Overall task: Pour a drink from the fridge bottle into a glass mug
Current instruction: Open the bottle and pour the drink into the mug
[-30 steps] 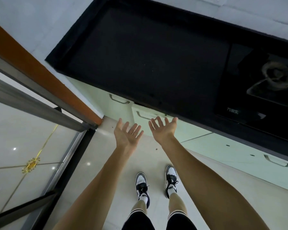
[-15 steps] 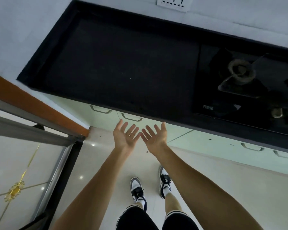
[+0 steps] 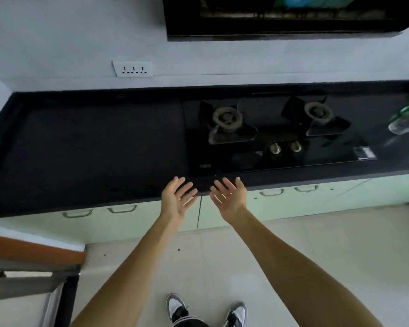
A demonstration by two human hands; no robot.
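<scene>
Empty, both of them: left hand (image 3: pixel 177 200) and right hand (image 3: pixel 230 199) hang palm-up with fingers spread and slack, gripping nothing, side by side but apart at the front edge of the counter (image 3: pixel 80 149). Fingertips overlap the dark edge; cannot tell if they touch it.

Far left, low: orange-brown door frame (image 3: pixel 33 252) with a grey metal rail under it, both cut by the picture edge. The counter is black and runs the full width. White socket plate (image 3: pixel 132 68) sits on the wall above it, 3 outlets. Pale green cabinet doors (image 3: pixel 139 223) with loop handles sit below the counter, partly hidden by the forearms. 2 shoes (image 3: pixel 177 308), black, white and grey, stand on pale floor tile, heels cut off at the bottom.

Right of centre is the black glass hob (image 3: pixel 246 159), set in the counter, with left burner (image 3: pixel 227 119), right burner (image 3: pixel 318 113) and 2 knobs (image 3: pixel 275 148) near the front between them. Brand mark and white corner label are unreadable. Dark range hood (image 3: pixel 281 31) above is cut off at the top, its blue-green patch too blurred to identify.

Far right: bottle (image 3: pixel 405 120), green above and clear below, blurred and cut by the right edge, on the counter beyond the hob, well apart from both hands. Cap and fill level are not visible.
</scene>
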